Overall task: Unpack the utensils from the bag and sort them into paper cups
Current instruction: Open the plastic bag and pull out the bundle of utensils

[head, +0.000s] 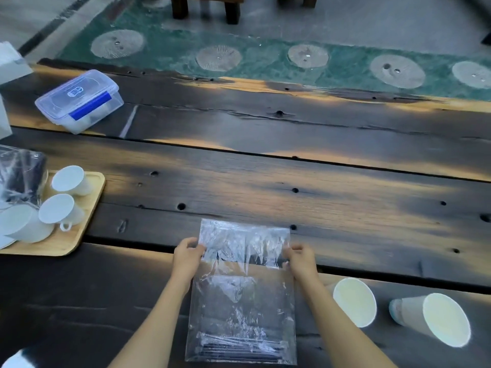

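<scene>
Opening stage: the left hand (187,257) and right hand (301,258) each pinch a side of the clear crinkled plastic bag (241,293) lying at six o'clock on the dark plank table (265,181). Dark utensils (239,346) sit bunched at its near end. Next, probably, part the mouth; two white paper cups (354,301) wait at four o'clock.

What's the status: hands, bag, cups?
Left hand and right hand pinch the clear bag at its sides. Dark utensils inside, at near end. Two paper cups empty, to its right.

Clear, crinkly, glossy plastic bag (243,293) on rough, knotted dark wood table (318,197); matt white paper cups (354,301) alongside.
</scene>
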{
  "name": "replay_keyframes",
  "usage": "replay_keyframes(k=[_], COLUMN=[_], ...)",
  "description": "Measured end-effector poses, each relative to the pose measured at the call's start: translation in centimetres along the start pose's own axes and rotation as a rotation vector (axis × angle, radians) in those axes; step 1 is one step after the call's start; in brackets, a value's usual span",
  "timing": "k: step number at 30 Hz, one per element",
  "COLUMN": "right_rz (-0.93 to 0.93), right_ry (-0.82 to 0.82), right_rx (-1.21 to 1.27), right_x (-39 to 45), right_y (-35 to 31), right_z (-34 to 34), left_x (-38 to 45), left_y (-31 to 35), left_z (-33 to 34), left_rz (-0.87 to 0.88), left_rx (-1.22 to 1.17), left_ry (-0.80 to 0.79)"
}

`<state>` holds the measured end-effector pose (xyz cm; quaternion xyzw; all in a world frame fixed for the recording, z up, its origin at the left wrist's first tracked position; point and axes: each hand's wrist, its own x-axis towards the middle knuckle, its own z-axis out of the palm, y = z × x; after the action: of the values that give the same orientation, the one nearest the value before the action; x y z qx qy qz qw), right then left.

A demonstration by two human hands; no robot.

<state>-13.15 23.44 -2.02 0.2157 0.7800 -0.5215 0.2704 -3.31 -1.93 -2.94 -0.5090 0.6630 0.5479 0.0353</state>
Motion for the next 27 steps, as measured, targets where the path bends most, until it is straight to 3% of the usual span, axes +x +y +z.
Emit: replay_keyframes(k=[5,13,17,21,23,25,27], right_rz=[-0.11,-0.305,-0.327,-0.33,-0.361,-0.472,-0.739], right_ry=[-0.058,-0.167,-0.205,-0.193,-0.113,0.132,0.325], right_rx=[0.135,0.13,0.18,0.18,0.143,-0.001,-0.119], right_x=[-3.2,-11.3,-14.4,-17.0,-18.4,-20.1,-21.8], right_y=[-0.8,1.1,3.1,4.3,4.4,4.2,3.3], right_z=[-0.9,-4.8,-6.4,-8.0,-8.9,-9.7,-10.1], left_x=[-1.9,-8.7,-13.0,-16.5,-18.1,-19.6,-21.2], left_y=[-0.1,-2.8,-3.2,-2.8,-2.6,-2.6,-2.7], left_z=[-2.4,-7.6,-8.9,-9.1,-9.1,-9.2,-9.2], left_rz=[0.159,0.317,0.355,0.43,0.455,0.483,0.509], left_rx=[-0.107,-0.244,-0.343,-0.362,-0.366,-0.366,-0.359], left_ry=[-0.007,-0.05,-0.122,-0.096,-0.096,-0.119,-0.158])
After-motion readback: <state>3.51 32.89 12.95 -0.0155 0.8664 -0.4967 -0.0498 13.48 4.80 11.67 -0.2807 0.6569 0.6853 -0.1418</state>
